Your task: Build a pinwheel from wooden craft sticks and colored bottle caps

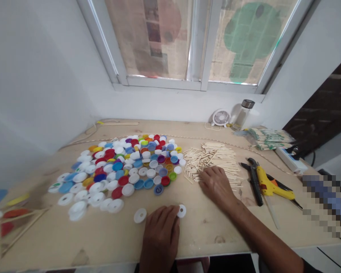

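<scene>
My left hand point(160, 227) rests low on the table near its front edge, fingers together. A white bottle cap with a hole point(183, 212) is gripped on edge at its fingertips. Just left of this hand lies another white cap with a hole point(140, 215). My right hand point(217, 187) reaches into the near left part of a pile of short wooden sticks point(223, 161). Its fingers are bent and close together among the sticks; whether one is pinched is hidden. A wide heap of coloured plastic bottle caps point(127, 178) spreads to the left of the sticks.
A yellow glue gun point(275, 187) and black-handled pliers point(254, 182) lie at right, near a power strip point(291, 159) and bagged sticks point(269, 138). Behind stand a small fan point(221, 117) and a glass bottle point(242, 115). A stick frame point(24, 227) sits at left.
</scene>
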`<state>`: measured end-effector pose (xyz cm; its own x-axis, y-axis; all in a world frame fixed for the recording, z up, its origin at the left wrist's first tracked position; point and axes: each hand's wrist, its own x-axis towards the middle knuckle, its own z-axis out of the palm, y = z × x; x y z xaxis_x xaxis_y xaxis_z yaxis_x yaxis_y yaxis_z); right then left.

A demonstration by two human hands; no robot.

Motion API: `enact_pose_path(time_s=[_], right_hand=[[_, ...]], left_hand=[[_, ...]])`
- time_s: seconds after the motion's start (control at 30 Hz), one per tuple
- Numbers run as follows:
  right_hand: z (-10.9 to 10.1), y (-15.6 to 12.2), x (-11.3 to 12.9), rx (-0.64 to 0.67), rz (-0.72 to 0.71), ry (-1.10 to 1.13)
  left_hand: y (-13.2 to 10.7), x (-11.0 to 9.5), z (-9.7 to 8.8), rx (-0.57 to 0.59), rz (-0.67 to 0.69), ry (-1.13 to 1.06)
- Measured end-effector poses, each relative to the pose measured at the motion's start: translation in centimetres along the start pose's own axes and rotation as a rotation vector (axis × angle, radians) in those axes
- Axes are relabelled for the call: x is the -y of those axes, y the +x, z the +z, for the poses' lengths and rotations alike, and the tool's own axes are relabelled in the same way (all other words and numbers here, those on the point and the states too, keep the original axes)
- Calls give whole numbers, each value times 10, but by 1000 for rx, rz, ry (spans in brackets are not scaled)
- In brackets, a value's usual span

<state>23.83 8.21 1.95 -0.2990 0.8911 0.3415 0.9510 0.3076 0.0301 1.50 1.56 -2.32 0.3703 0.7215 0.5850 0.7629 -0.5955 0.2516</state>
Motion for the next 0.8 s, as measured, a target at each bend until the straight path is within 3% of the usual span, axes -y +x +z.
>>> enact_pose_path(time_s=[0.33, 0.57, 0.8], right_hand=[[-2, -9, 9, -4, -64, -41], [-1, -14, 10, -39, -95, -25], [-8, -27, 11, -72, -95, 42]], left_hand=[[0, 0, -1, 8, 10, -7], [7, -5, -4, -62, -1, -12], [2, -2, -1, 2, 5, -13]])
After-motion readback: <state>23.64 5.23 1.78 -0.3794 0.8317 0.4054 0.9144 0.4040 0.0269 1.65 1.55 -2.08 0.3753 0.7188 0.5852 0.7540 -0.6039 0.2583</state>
